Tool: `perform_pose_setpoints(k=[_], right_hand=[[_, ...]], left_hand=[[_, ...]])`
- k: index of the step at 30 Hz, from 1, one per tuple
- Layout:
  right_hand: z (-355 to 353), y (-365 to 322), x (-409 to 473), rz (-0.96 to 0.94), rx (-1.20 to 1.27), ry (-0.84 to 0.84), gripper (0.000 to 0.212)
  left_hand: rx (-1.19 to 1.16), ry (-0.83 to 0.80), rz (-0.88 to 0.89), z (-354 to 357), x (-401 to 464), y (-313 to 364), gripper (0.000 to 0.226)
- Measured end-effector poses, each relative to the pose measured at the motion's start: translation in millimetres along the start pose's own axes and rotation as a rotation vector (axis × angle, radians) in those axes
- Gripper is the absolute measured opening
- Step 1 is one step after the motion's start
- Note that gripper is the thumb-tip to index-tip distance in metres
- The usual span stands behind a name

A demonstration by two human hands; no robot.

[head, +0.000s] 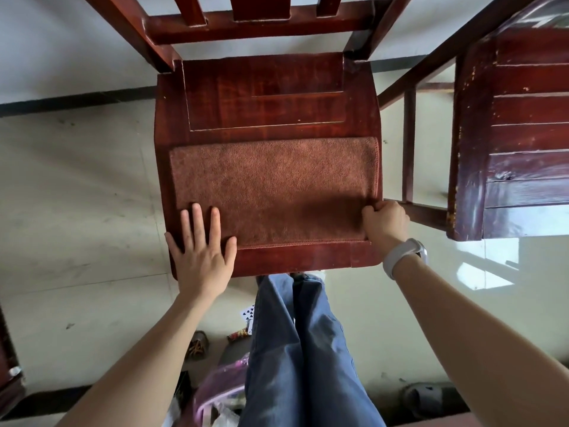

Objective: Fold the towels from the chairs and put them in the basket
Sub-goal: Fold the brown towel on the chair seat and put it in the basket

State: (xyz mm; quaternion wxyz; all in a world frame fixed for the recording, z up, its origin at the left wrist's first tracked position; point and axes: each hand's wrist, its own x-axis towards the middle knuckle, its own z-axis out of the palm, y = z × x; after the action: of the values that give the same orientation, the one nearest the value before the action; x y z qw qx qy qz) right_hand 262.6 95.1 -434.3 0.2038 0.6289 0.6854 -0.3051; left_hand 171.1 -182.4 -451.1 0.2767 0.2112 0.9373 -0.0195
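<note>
Two hands on one towel (271, 189), spread apart at its near corners. Left hand (201, 257) lies flat, fingers straight, pressing the near-left corner; right hand (383, 221) pinches the near-right corner. Towel lies as a flat folded strip on the front half of the chair seat (264, 97). Judgement: folding partway; basketing remains. Basket not identifiable.

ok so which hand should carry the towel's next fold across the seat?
Probably the right hand: its grip already pinches the towel at its right edge, ready to lift it over. The left hand lies flat with straight fingers on the left end, better as the anchor.
</note>
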Motion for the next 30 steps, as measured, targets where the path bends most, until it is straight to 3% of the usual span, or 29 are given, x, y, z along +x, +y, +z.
perform_pose_setpoints(k=[3,6,8,13,19,23,27,30], right_hand=[[-2.4,-3.0,-6.0,-0.015,-0.039,0.018,0.013],[-10.0,-1.7,-14.4,-0.042,0.147,0.023,0.028],[-20.8,-3.0,-21.8,-0.073,0.347,-0.055,0.035],[-40.8,-25.3,-51.0,-0.274,0.574,-0.249,0.023],[-16.8,-95.1,-116.6,-0.592,0.345,-0.419,0.026],[21.9,-127.4,-143.6,-0.671,0.166,-0.592,0.024],[42.1,-141.7,-122.3,-0.820,-0.087,-0.307,0.025],[46.8,-159.2,-92.2,-0.979,-0.301,-0.084,0.033]], left_hand=[[0.002,-0.011,0.009,-3.0,0.2,-0.9,0.068],[-0.026,-0.022,0.008,-7.5,0.9,-1.4,0.065],[-0.058,-0.033,0.014,-12.3,0.2,-0.8,0.064],[-0.214,-0.024,-0.005,-29.8,2.6,-2.8,0.055],[-0.855,0.185,-0.066,-49.2,-12.9,-5.2,0.021],[-1.762,-0.001,-0.554,-50.1,-14.2,-5.3,0.020],[-2.022,-0.065,-0.820,-30.6,-12.3,-11.4,0.039],[-1.919,-0.060,-0.816,-21.6,-10.6,-8.9,0.039]])
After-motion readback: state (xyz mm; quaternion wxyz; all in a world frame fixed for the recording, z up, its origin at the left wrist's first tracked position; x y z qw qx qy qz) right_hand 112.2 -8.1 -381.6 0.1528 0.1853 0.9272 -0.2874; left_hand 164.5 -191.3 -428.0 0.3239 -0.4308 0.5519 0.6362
